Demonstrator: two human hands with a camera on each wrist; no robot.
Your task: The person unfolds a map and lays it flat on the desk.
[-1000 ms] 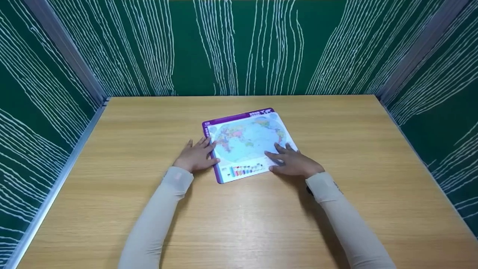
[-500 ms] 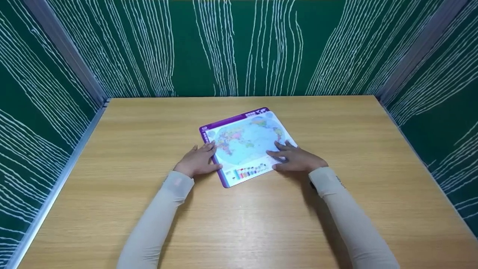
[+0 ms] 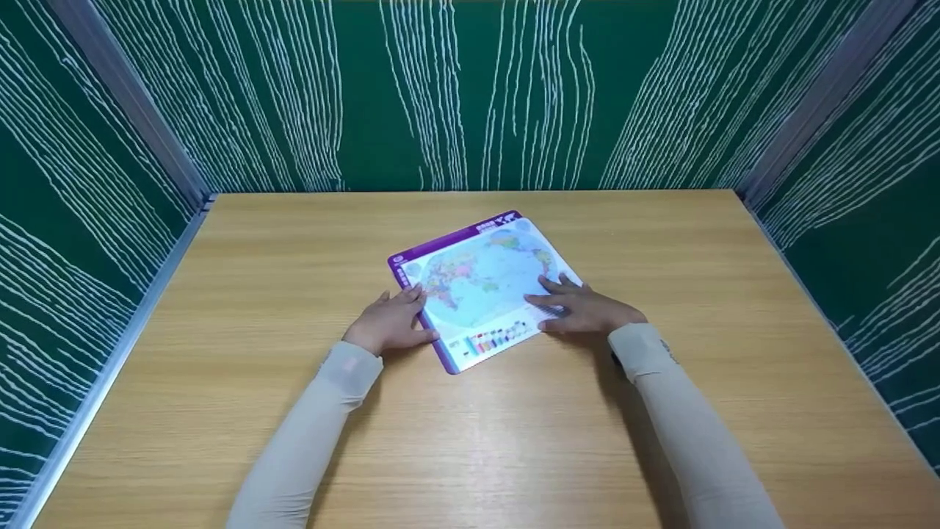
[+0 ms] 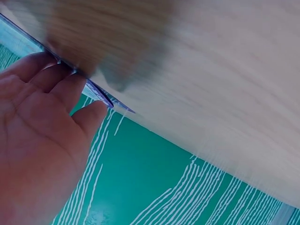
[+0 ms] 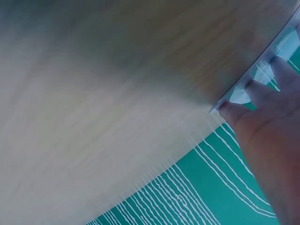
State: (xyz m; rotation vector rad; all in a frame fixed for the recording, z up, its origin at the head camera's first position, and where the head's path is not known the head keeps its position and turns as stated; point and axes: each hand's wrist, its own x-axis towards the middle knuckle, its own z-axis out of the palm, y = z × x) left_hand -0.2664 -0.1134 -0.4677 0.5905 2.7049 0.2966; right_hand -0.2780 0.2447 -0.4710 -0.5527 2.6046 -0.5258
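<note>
A thin world map board [image 3: 485, 283] with a purple border lies turned at a slant on the wooden table, its colour legend facing me. On its left edge rests my left hand [image 3: 389, 322], fingers spread and fairly straight. My right hand [image 3: 591, 308] lies across the lower right corner, fingers extended over the printed surface. In the left wrist view, the fingertips of the left hand [image 4: 44, 117] touch the board's edge [image 4: 101, 93]. The right wrist view shows the right hand [image 5: 272, 126] with its fingertips on the board [image 5: 241, 96].
The wooden table [image 3: 470, 448] extends around the board on every side. Green walls [image 3: 367, 95] with white wavy lines stand behind and at both sides. Grey posts [image 3: 139, 103] mark the corners.
The map board has turned counterclockwise, its lower left corner coming nearer and rightward. My left hand has slid slightly toward me; my right hand has shifted a little right and away.
</note>
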